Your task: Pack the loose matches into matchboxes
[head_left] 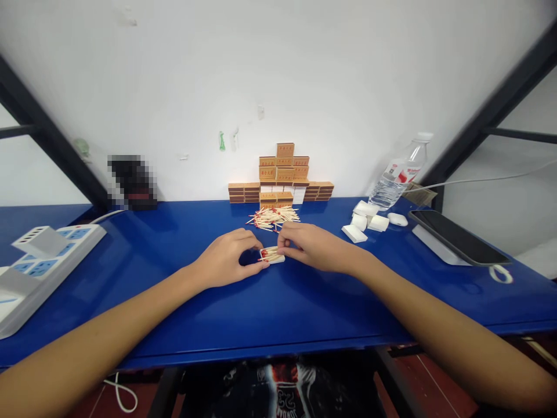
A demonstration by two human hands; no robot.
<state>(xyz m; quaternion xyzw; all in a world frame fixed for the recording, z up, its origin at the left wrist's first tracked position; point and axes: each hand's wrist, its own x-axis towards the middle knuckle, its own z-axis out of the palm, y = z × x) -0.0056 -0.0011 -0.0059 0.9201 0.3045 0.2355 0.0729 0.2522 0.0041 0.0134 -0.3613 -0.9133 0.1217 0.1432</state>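
A small white matchbox tray point(277, 260) lies on the blue table, filled with red-tipped matches point(270, 253). My left hand point(230, 259) grips the tray's left end between thumb and fingers. Over its right end, the thumb and fingertips of my right hand point(307, 247) are pinched together on the matches, partly hiding them. Just beyond both hands spreads a loose pile of matches point(273, 217), their red heads pointing in mixed directions. Behind that pile, brown matchboxes point(285, 174) are stacked in a stepped shape against the wall, with some white trays among them.
Several white trays point(354, 233) lie to the right, near a white earphone case point(397, 219). A water bottle point(385, 183) leans against the wall. A phone point(456, 235) rests on a white block at far right. On the left is a power strip point(82, 244) with plugs.
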